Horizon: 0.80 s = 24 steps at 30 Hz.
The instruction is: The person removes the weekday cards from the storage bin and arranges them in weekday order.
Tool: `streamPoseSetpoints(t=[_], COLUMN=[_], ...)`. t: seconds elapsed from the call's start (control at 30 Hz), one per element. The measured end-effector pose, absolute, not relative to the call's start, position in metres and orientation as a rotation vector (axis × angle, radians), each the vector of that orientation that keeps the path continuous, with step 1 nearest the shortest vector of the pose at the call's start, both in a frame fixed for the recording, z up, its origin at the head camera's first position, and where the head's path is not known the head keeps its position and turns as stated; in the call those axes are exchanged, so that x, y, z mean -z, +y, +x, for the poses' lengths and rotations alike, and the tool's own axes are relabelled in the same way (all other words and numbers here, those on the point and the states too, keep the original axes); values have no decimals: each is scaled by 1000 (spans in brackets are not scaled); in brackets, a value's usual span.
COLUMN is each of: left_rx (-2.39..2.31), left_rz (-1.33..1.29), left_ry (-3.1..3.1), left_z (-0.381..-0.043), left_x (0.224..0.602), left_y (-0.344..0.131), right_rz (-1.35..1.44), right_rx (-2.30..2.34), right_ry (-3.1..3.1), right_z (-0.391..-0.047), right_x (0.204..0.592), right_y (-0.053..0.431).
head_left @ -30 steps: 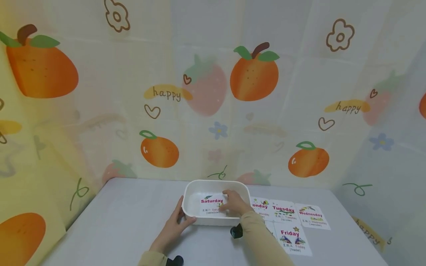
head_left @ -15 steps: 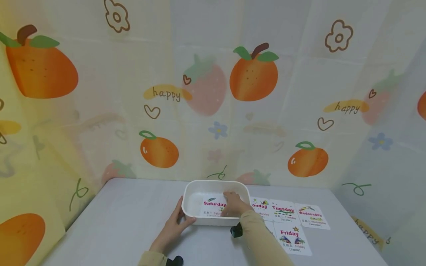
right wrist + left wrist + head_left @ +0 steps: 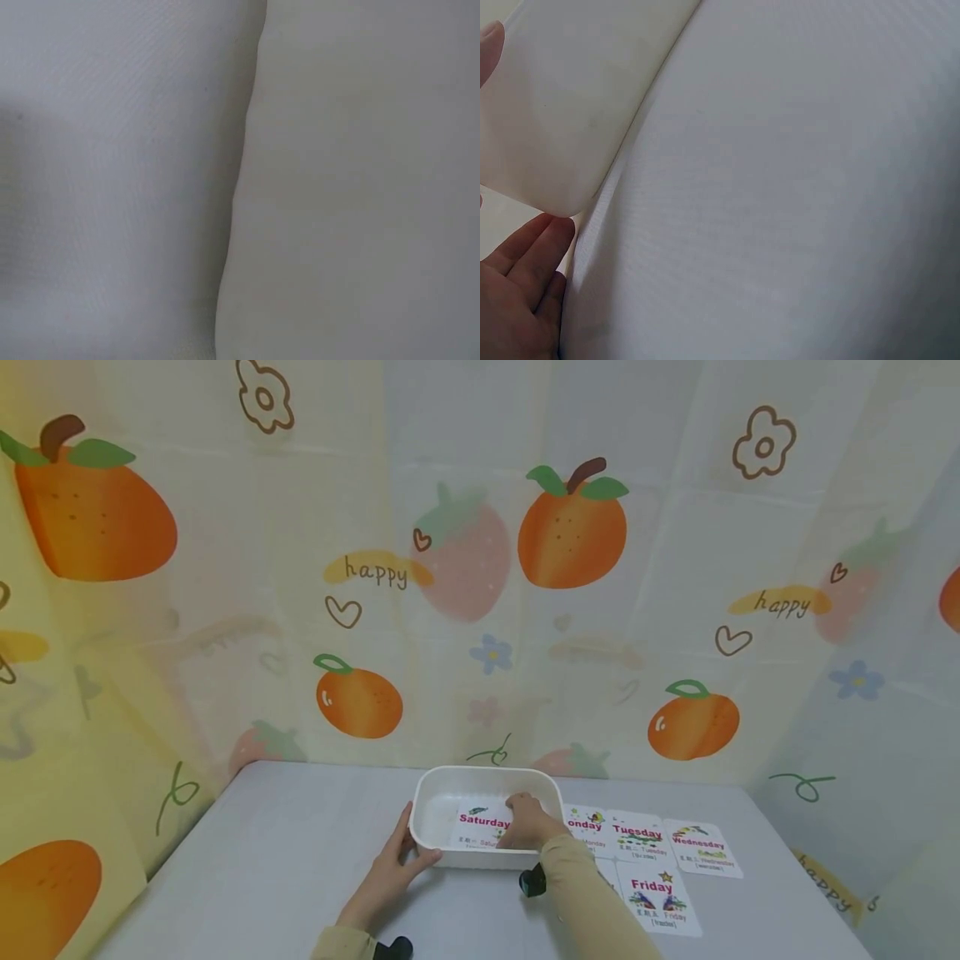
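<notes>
A white plastic tray [image 3: 487, 859] stands on the table, and a Saturday card [image 3: 480, 831] lies in it. My left hand [image 3: 390, 868] holds the tray's front left corner, thumb at the front and fingers along the left side. In the left wrist view, the fingers [image 3: 544, 247] touch the tray's wall [image 3: 570, 112]. Inside the tray, my right hand [image 3: 529, 823] bends down over the card's right edge and pinches it; the fingertips are partly hidden. Only the tray's outer wall [image 3: 360, 187] and the table show in the right wrist view.
Right of the tray lie a Monday card [image 3: 588, 828], partly covered, a Tuesday card [image 3: 638, 836], a Wednesday card [image 3: 705, 848] and a Friday card [image 3: 660, 897]. Another card is mostly hidden by the right forearm. A fruit-print curtain [image 3: 450, 693] hangs behind the white table [image 3: 300, 827].
The right hand's spread thumb and fingers have drawn together at the Saturday card, which has slid slightly right within the tray. My left hand and the tray have stayed put.
</notes>
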<state>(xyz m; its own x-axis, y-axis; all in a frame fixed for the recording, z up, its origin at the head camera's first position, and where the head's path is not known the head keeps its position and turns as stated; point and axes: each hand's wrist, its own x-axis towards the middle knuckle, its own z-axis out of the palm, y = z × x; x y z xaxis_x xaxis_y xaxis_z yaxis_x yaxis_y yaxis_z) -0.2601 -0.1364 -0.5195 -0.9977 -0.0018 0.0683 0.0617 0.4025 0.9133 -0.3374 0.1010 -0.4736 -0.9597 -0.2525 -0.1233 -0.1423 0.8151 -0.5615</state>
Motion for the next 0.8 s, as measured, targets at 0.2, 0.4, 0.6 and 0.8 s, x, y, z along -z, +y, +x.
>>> streamPoseSetpoints(t=[0.2,0.4,0.6,0.8], left_rx=[1687,1670,1677,1690], left_rz=[-54,-54,-33,-55], left_ry=[-2584,-2597,-2595,-2592], left_z=[-261,-262,-263,-261], left_x=[519,519,521,517], left_y=[-136,-135,-136,-135], right_rz=[-248,-188,-211,-188], right_rx=[955,1085,1101,1181], right_ry=[2803,2782,2816,2830], right_z=[-337,-341,-340,-342], right_x=[475,474,471,469], right_y=[100,101,100,98])
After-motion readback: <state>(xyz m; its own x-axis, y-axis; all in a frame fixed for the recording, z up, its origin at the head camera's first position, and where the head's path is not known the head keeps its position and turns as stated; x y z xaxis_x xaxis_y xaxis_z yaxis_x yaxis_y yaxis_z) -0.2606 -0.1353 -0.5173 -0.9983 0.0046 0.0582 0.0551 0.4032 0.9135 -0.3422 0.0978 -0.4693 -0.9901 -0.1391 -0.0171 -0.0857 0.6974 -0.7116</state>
